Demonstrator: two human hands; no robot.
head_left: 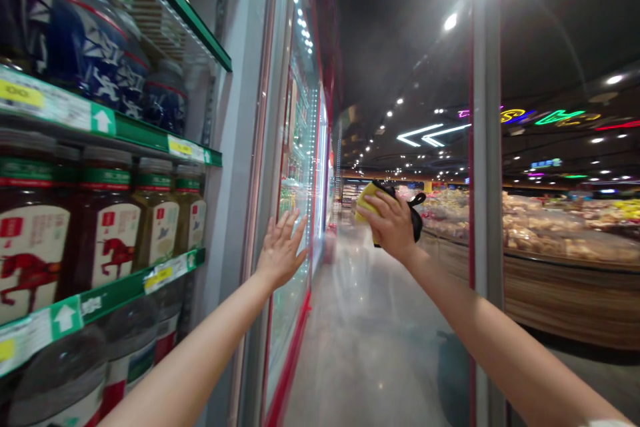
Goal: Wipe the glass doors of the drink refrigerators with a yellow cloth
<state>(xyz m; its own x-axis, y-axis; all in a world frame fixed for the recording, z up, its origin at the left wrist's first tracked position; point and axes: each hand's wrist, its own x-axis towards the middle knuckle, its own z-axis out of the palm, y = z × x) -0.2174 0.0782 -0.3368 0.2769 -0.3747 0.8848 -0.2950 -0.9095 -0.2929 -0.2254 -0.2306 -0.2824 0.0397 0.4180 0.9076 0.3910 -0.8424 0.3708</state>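
Note:
My right hand (393, 219) has a yellow and black cloth (369, 203) under its fingers, with a black loop (417, 199) sticking out on the right. The cloth looks pressed flat on the glass pane of an open cooler door, whose grey frame (487, 213) stands to the right. My left hand (281, 245) is stretched out with fingers spread and holds nothing. It is beside the cooler's grey door post (255, 213); whether it touches the post or the glass I cannot tell.
On the left, cooler shelves with green price rails (150, 279) hold bottled drinks (113, 220). A neighbouring glass cooler door (290, 327) with a red edge lines the aisle. Through the pane show the shiny floor (360, 347) and a wood-sided produce stand (565, 293).

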